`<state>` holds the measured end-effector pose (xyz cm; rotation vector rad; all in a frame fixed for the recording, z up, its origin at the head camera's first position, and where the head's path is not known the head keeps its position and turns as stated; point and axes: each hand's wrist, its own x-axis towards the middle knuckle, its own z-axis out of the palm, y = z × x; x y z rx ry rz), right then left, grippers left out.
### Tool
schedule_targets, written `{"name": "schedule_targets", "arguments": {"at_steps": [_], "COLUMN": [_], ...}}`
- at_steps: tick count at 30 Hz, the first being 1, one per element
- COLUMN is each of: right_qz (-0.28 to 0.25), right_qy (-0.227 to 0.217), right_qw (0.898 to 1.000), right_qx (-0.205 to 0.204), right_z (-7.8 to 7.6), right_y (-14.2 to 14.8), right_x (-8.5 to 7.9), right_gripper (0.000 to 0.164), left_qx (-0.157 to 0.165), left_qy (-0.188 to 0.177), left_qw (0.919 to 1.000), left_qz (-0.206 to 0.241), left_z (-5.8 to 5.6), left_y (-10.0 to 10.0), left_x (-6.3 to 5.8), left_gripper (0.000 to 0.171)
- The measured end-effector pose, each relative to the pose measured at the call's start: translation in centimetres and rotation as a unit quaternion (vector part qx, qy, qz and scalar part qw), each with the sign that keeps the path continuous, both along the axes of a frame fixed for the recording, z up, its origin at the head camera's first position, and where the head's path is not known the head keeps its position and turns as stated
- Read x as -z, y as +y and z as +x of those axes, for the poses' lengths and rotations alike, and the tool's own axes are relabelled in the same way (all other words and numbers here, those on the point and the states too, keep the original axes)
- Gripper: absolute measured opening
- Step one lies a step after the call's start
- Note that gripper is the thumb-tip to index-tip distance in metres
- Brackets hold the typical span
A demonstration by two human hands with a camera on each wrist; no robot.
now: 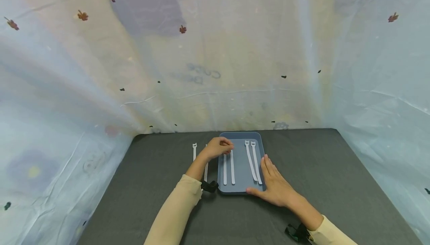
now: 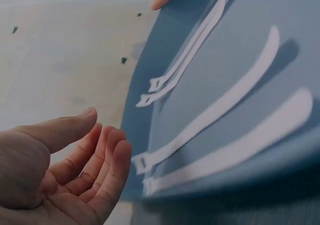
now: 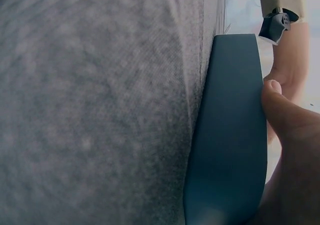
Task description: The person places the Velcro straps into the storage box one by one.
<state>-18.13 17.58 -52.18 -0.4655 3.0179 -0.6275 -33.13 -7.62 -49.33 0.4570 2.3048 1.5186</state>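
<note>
A blue-grey tray [image 1: 240,166] lies on the dark cloth. Two white cable straps [image 1: 233,168] with slotted heads lie in its left half, and two more straps [image 1: 254,159] are side by side along its right half. My left hand [image 1: 216,148] hovers over the tray's far left part, near the slotted heads of the left pair. In the left wrist view its fingers [image 2: 117,160] are loosely curled, apart from the thumb and holding nothing. My right hand [image 1: 277,187] rests against the tray's near right corner, fingers straight along the side, thumb on the near rim.
Left of the tray, two more white straps [image 1: 194,151] lie on the cloth, partly behind my left forearm. The dark cloth [image 1: 151,185] covers the table. Pale patterned sheeting [image 1: 218,58] hangs behind it and at both sides.
</note>
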Motion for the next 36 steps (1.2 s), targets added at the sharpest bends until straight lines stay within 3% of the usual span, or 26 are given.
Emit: {"name": "schedule_targets", "arguments": {"at_steps": [9, 19, 28, 36], "right_qz": [0.002, -0.003, -0.005, -0.003], "right_qy": [0.011, 0.021, 0.021, 0.018], "right_qw": [1.0, 1.0, 1.0, 1.0], "right_qx": [-0.002, -0.004, -0.006, -0.007], "right_z": [-0.1, 0.0, 0.0, -0.1], "right_y": [0.1, 0.2, 0.2, 0.2], "right_x": [0.2, 0.2, 0.4, 0.3], "right_gripper": [0.123, 0.123, 0.122, 0.122], "left_qx": [-0.038, -0.099, -0.162, -0.183], "left_qy": [0.02, 0.027, 0.039, 0.049], "left_qw": [0.9991, 0.9939, 0.9834, 0.9734], "left_qz": [-0.008, -0.042, -0.071, -0.128], "left_z": [0.5, 0.8, 1.2, 1.5], "left_y": [-4.3, -8.3, -11.2, -12.8], "left_x": [-0.7, 0.3, 1.2, 2.0], "left_gripper": [0.027, 0.023, 0.021, 0.023]}}
